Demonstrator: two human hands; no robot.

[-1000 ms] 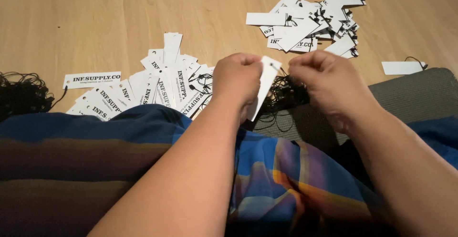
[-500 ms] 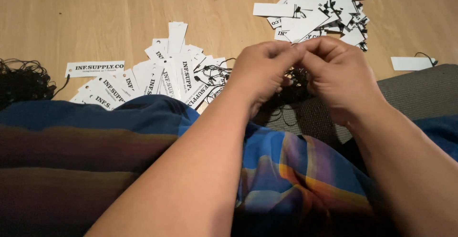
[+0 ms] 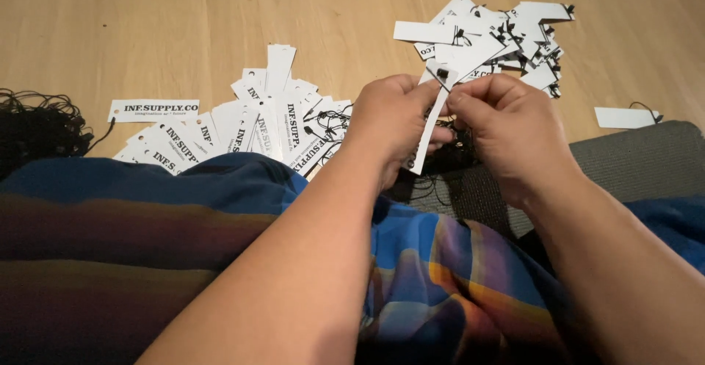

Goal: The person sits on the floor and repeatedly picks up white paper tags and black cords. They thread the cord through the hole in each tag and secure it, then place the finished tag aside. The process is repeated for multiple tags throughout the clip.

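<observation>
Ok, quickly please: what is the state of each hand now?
Left hand: closed, holding the long white paper tag.
Right hand: closed, pinching the tag's top end.

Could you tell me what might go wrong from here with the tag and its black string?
The left hand and right hand pinch one white tag by its top, where a black string sits at the hole; a hard pull might tear it. Loose cords bunched beneath could snag. The near pile of tags lies close and might get mixed up.

Grey mat (image 3: 639, 159) on wooden floor (image 3: 147, 27); striped blue cloth (image 3: 183, 225)
</observation>
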